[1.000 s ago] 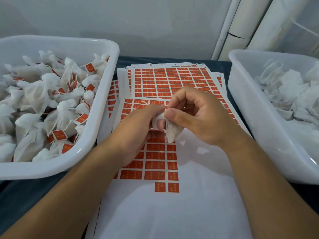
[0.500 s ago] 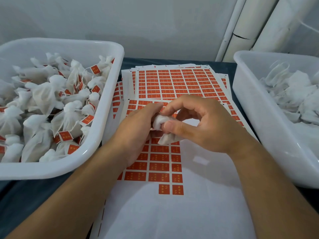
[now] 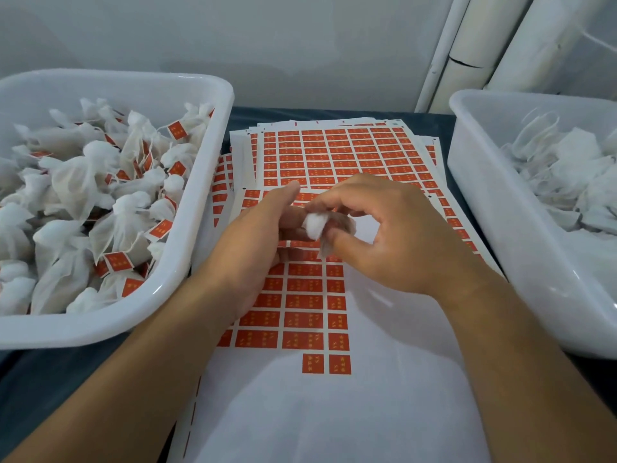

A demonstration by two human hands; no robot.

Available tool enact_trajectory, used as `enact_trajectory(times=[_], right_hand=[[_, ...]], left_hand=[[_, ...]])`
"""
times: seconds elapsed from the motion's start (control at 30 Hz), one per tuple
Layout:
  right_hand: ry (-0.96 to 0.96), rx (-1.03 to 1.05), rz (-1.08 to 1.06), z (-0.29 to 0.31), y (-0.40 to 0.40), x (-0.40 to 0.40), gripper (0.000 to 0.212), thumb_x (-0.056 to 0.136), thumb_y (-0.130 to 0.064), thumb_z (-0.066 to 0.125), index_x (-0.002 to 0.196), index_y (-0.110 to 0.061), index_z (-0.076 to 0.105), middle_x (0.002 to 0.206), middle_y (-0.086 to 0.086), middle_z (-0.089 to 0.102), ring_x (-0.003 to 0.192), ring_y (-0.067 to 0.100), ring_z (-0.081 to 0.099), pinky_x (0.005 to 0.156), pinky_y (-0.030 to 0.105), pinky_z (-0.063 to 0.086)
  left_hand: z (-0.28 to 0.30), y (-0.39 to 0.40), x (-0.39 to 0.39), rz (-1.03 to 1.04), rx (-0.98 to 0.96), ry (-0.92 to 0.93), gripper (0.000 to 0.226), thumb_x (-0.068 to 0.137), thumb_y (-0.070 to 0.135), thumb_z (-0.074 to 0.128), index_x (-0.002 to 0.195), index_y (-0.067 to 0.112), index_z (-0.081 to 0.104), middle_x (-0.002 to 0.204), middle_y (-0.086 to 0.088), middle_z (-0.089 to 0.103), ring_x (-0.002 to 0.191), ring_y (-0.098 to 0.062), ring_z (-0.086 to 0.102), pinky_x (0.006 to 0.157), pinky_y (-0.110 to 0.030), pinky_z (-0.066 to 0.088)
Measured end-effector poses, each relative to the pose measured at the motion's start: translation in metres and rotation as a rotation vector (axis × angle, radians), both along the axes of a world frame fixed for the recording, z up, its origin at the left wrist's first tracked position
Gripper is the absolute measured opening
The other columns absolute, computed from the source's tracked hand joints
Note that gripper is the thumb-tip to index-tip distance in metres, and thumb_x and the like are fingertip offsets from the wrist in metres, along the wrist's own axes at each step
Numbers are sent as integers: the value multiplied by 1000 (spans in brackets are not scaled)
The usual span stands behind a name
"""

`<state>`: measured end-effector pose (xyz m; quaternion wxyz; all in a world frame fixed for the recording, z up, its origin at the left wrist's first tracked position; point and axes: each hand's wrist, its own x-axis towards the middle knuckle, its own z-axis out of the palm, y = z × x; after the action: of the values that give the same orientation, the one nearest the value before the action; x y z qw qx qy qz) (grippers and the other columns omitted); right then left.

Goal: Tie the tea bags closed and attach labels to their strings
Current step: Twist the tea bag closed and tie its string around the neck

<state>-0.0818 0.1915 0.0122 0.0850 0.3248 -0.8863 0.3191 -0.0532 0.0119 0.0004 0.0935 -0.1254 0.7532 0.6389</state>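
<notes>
Over label sheets (image 3: pixel 340 155): both hands' fingers (image 3: pixel 329 202) pinch tea bag (image 3: pixel 315 226) (white).

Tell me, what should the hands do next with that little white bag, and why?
Probably finish closing the tea bag, then peel one red label off the sheet. Both the left hand and the right hand pinch the bag above the sheet, and no label shows on it, while the bags in the left tub all carry one.
</notes>
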Motion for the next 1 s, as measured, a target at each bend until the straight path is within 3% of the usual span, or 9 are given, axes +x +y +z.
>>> enact_trajectory(times=[0.13,0.23,0.37,0.5,0.7,0.8,1.0], right_hand=[[0,-112,-71,-5,-4,-2,20,93,-43,70,112,-37,71,106,-30,62,100,-5,59,81,4,42],[-11,-157,-94,-6,-6,-2,17,95,-42,69,110,-35,71,106,-28,63,101,-2,60,80,3,45],[-7,-297,-88,-2,-7,0,10,97,-32,65,105,-28,67,101,-19,66,94,3,65,82,10,52],[-97,-412,-65,2,-9,3,10,99,-30,59,107,-28,64,101,-20,66,98,3,66,79,14,56],[-188,-478,-34,6,-11,5,11,102,-27,58,110,-30,64,102,-20,67,101,3,65,78,13,54],[-228,-508,-33,9,-12,7,10,102,-27,59,108,-32,65,96,-23,68,99,3,67,78,14,55],[-417,-520,-70,10,-13,7,12,102,-33,57,107,-33,68,99,-16,73,100,8,71,87,25,60]], left_hand=[[1,0,3,-16,-41,26,70,80,82,32,122,42,71,120,8,74,115,-20,68,109,-53,43],[1,-1,4,-36,-47,119,64,82,80,32,126,48,66,123,13,72,118,-17,67,111,-52,43],[6,3,6,-199,-43,342,33,100,52,51,112,35,77,126,19,68,119,-8,64,105,-39,51],[7,7,7,-149,11,482,26,91,40,63,103,27,81,118,18,71,116,-7,66,87,-14,56],[7,5,7,-50,18,592,27,85,36,69,100,18,81,116,5,71,118,-12,63,85,-17,55],[9,4,8,17,-16,612,24,82,42,70,93,25,81,112,9,72,120,-5,59,91,-10,50],[11,6,7,105,-109,637,19,81,48,68,89,34,78,103,12,67,105,-4,61,82,-6,49]])
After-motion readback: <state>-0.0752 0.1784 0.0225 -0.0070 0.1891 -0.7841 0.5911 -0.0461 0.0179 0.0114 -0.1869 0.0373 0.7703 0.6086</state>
